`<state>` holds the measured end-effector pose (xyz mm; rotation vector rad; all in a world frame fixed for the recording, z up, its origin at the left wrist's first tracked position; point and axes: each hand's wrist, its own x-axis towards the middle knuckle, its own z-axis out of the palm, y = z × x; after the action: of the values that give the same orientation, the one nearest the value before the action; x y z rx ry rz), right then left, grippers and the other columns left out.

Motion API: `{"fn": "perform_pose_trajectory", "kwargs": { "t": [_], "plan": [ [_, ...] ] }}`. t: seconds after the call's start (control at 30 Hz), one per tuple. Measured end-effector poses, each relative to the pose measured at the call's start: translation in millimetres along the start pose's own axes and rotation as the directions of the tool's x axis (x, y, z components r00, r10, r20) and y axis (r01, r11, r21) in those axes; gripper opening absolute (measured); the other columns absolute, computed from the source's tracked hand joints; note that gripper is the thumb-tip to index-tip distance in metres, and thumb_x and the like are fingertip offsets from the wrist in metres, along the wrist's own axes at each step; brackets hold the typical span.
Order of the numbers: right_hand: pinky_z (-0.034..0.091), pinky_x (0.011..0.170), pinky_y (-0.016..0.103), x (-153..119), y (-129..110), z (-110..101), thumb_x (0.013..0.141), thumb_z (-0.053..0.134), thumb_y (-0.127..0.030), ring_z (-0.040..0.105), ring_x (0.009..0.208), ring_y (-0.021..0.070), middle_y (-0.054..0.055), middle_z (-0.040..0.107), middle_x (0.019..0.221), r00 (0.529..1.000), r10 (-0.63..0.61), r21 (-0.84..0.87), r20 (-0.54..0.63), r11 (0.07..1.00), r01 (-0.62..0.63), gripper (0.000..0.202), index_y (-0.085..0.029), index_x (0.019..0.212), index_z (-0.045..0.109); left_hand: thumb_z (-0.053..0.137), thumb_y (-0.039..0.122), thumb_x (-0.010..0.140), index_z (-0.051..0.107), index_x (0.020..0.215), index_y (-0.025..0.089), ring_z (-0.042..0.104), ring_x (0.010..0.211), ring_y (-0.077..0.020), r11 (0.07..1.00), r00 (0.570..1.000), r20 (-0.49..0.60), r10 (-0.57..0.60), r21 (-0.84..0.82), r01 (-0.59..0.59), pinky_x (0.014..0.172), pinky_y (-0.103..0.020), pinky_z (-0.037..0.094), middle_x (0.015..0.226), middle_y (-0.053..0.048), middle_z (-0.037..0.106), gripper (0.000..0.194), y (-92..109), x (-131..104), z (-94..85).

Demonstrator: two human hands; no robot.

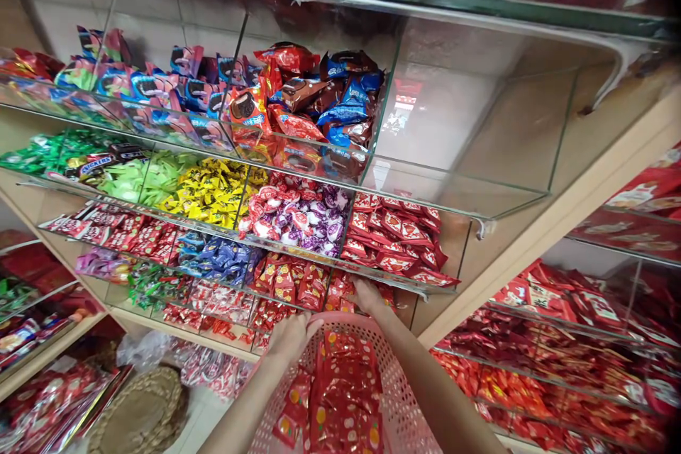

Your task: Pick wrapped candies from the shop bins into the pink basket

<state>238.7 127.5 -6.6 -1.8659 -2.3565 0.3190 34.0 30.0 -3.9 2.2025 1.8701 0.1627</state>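
Note:
My left hand [290, 338] grips the rim of a pink perforated plastic basket [403, 386], with the thumb over its edge. Inside the basket lie red candy packets [348, 390] with small orange and yellow fruit prints. Past the basket's far rim, my right hand [368, 296] reaches into a low shelf compartment of similar red packets [340, 289]. Its fingertips are hidden under the glass shelf edge and among the packets, so whether it holds one cannot be told.
Glass shelves above hold wrapped sweets: cookie packets [303, 96], yellow candies [210, 191], purple and red candies [298, 216], red packets [396, 234]. A wooden post [532, 216] divides this unit from another at right. A woven basket [141, 411] sits low at left.

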Motion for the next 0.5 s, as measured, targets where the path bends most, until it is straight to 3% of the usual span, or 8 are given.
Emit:
{"fn": "perform_pose_trajectory", "kwargs": {
  "t": [0.17,0.3,0.43,0.5],
  "plan": [
    [0.036,0.077,0.027,6.0,-4.4,6.9,0.067,0.066,-0.024,0.055,0.098,0.0242,0.010,0.060,0.109,1.000,-0.018,-0.020,0.015,1.000,0.018,0.042,-0.018,0.107,0.055,0.020,0.054,0.087,0.058,0.091,0.021,0.066,0.081,-0.0277,1.000,1.000,0.007,-0.007,-0.002,0.007,0.064,-0.034,0.047,0.084,-0.010,0.070,0.051,1.3,0.5,-1.2],
    [0.037,0.073,0.027,1.2,-0.8,6.3,0.070,0.064,-0.025,0.057,0.093,0.0238,0.011,0.063,0.102,0.999,0.035,-0.007,-0.022,0.999,-0.035,0.031,-0.017,0.099,0.058,0.020,0.055,0.087,0.058,0.093,0.020,0.066,0.082,-0.0282,1.000,1.000,0.018,-0.015,-0.008,0.015,0.064,-0.034,0.046,0.085,-0.010,0.070,0.051,1.2,-0.3,-0.7],
    [0.037,0.069,0.026,-15.0,8.6,-6.7,0.077,0.056,-0.026,0.059,0.090,0.0226,0.011,0.064,0.096,0.990,0.110,0.031,-0.088,0.994,-0.108,0.021,-0.017,0.095,0.056,0.020,0.055,0.087,0.058,0.092,0.021,0.066,0.084,-0.0273,1.000,1.000,0.028,0.000,-0.024,0.001,0.065,-0.033,0.046,0.086,-0.010,0.070,0.051,-0.3,-0.6,-1.8],
    [0.038,0.070,0.026,-32.8,7.5,-15.4,0.078,0.053,-0.028,0.058,0.089,0.0214,0.009,0.063,0.095,0.972,0.145,0.140,-0.184,0.983,-0.120,0.019,-0.018,0.094,0.054,0.020,0.054,0.087,0.058,0.091,0.021,0.065,0.085,-0.0265,1.000,1.000,0.030,0.007,-0.029,-0.006,0.066,-0.033,0.046,0.087,-0.010,0.070,0.051,-0.7,-0.5,-2.4]
  ]
}}
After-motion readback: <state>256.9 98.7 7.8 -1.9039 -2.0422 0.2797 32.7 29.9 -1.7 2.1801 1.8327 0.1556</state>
